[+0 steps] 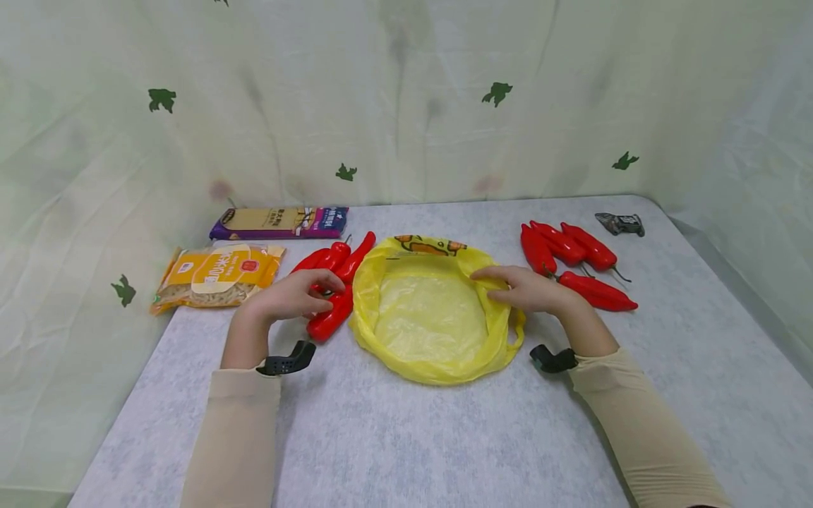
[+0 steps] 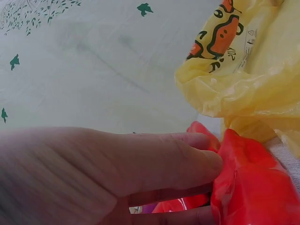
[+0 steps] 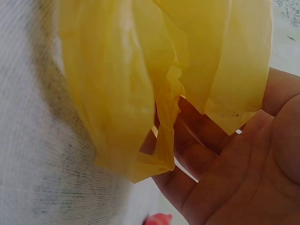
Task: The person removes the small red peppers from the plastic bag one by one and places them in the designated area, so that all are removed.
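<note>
A yellow plastic bag (image 1: 444,372) stands with its mouth spread wide in the middle of the table, its bare inside facing up. My right hand (image 1: 530,288) pinches the bag's right rim, thumb inside and fingers behind the plastic in the right wrist view. Left of the bag, my left hand (image 1: 288,295) has its thumb and curled fingers on the nearest red pepper (image 1: 325,326), which lies on the table. In the left wrist view the thumb tip touches that glossy pepper (image 2: 255,187). More red peppers (image 1: 358,254) lie just behind it, partly covered by the fingers.
Several red peppers (image 1: 597,291) lie at the right. Behind them is a small dark packet (image 1: 619,224). An orange-and-clear food packet (image 1: 219,275) and a long purple-and-gold packet (image 1: 279,222) lie at the left. A pale curtain (image 1: 406,106) hangs behind the table.
</note>
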`<state>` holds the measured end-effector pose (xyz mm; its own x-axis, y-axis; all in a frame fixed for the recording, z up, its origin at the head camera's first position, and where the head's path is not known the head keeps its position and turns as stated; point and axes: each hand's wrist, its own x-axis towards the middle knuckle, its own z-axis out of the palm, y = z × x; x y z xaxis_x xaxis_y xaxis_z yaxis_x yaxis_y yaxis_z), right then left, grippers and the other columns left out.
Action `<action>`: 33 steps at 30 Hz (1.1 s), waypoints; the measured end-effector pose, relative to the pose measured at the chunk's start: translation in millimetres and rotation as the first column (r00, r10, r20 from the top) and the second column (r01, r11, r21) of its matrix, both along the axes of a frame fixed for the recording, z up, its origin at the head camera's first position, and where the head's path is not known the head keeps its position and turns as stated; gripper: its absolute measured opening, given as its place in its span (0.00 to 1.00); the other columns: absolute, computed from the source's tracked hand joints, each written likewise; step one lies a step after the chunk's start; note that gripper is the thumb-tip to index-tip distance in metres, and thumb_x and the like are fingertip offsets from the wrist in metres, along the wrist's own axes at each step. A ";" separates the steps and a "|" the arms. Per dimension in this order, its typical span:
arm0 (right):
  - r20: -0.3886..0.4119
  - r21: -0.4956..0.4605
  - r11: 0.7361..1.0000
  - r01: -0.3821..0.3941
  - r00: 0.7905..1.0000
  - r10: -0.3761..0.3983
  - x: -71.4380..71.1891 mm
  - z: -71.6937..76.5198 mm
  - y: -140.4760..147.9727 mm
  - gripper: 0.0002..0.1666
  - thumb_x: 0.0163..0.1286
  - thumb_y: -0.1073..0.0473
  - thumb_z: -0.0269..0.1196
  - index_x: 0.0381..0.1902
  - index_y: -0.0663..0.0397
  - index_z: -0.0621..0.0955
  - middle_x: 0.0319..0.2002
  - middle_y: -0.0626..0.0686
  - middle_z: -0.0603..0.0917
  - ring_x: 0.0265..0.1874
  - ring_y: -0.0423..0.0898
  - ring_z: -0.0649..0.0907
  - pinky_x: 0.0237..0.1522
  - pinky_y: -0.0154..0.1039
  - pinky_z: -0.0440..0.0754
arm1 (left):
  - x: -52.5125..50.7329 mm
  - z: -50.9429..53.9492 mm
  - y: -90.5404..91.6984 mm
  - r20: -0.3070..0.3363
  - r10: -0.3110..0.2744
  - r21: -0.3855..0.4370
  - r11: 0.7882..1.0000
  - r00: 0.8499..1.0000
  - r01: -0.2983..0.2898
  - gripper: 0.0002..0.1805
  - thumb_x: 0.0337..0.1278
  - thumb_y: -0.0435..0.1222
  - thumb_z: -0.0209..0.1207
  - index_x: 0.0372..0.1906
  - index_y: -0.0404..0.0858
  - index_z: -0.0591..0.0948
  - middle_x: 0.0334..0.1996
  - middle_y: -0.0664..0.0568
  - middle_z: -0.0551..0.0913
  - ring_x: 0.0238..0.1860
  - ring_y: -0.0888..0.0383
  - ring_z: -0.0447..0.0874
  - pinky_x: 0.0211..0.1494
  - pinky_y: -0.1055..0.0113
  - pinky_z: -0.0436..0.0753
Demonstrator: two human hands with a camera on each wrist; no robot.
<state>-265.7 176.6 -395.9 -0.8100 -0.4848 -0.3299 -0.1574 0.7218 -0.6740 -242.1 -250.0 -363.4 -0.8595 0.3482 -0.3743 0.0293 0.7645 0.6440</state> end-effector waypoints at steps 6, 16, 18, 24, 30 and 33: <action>0.002 -0.007 1.000 0.013 1.000 -0.013 0.9 0.7 -0.2 0.29 0.73 0.52 0.59 0.71 0.36 0.71 0.69 0.52 0.72 0.58 0.54 0.72 0.46 0.39 0.82 | 0.0 2.4 0.3 -0.015 0.019 0.002 1.000 1.000 -0.019 0.22 0.64 0.38 0.63 0.61 0.41 0.77 0.63 0.41 0.77 0.60 0.45 0.74 0.52 0.57 0.87; -0.007 -0.001 0.999 0.033 0.999 -0.033 -0.4 0.4 -0.1 0.31 0.73 0.53 0.59 0.73 0.37 0.68 0.69 0.54 0.71 0.58 0.55 0.72 0.47 0.39 0.84 | 1.2 5.5 5.3 -0.050 0.067 -0.034 0.997 0.996 -0.069 0.23 0.66 0.43 0.61 0.62 0.43 0.75 0.61 0.42 0.78 0.58 0.46 0.78 0.55 0.54 0.86; -0.014 -0.001 0.999 0.035 0.999 -0.035 -0.5 0.8 -0.2 0.31 0.74 0.53 0.58 0.73 0.38 0.68 0.70 0.55 0.71 0.59 0.56 0.72 0.48 0.40 0.84 | 1.5 6.6 6.2 -0.059 0.072 -0.037 0.997 0.996 -0.074 0.22 0.66 0.43 0.61 0.62 0.43 0.75 0.61 0.42 0.77 0.59 0.45 0.77 0.55 0.53 0.86; -0.022 -0.016 0.999 0.042 0.999 -0.042 -1.6 0.4 0.9 0.31 0.74 0.53 0.59 0.73 0.36 0.68 0.71 0.53 0.69 0.60 0.55 0.71 0.56 0.47 0.83 | 2.5 10.8 8.7 -0.110 0.081 -0.024 0.996 0.991 -0.084 0.22 0.67 0.42 0.60 0.63 0.43 0.75 0.60 0.43 0.78 0.60 0.45 0.76 0.56 0.53 0.85; -0.049 -0.032 0.999 0.032 0.998 -0.034 -2.0 2.2 0.3 0.31 0.73 0.54 0.60 0.71 0.35 0.69 0.72 0.51 0.70 0.62 0.54 0.71 0.61 0.52 0.81 | 3.4 14.6 16.1 -0.219 0.141 0.018 0.990 0.966 -0.140 0.23 0.68 0.43 0.59 0.65 0.43 0.74 0.63 0.45 0.77 0.60 0.47 0.77 0.56 0.53 0.86; -0.055 -0.049 0.999 0.019 0.998 -0.022 0.2 6.0 -0.3 0.30 0.72 0.54 0.61 0.71 0.35 0.70 0.72 0.51 0.70 0.65 0.54 0.71 0.65 0.56 0.77 | 4.6 16.1 22.4 -0.267 0.188 0.043 0.982 0.945 -0.183 0.22 0.69 0.44 0.58 0.65 0.46 0.75 0.63 0.46 0.77 0.59 0.47 0.78 0.54 0.54 0.87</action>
